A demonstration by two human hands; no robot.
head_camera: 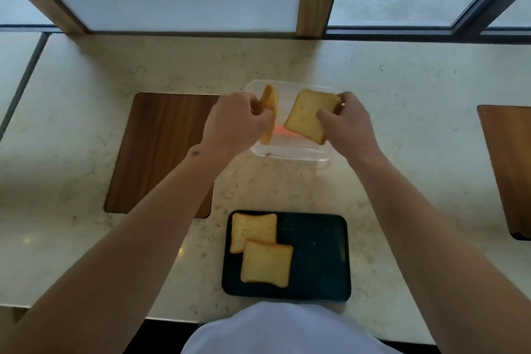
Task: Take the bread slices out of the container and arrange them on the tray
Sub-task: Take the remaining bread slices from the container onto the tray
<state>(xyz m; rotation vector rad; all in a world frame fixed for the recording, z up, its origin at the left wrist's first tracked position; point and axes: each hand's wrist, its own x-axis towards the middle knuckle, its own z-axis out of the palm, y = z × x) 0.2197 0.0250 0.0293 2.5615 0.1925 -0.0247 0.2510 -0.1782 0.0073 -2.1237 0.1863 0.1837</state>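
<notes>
Pinching one bread slice (270, 112) in the left hand (235, 121) and another slice (309, 116) in the right hand (344, 121) above the clear container (290, 149), risking crowding the two slices (258, 247) filling the tray's (321, 253) left edge.

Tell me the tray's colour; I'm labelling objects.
Dark blue-black, lightly speckled, tray seen in the head view.

The clear plastic container (290, 152) stands on the counter, behind the dark tray (321, 253). Two golden bread slices are held over it: one on edge (270, 103), one tilted (309, 115). Two more, the rear slice (253, 228) and the front slice (265, 264), lie flat and overlapping along the tray's left edge.
</notes>
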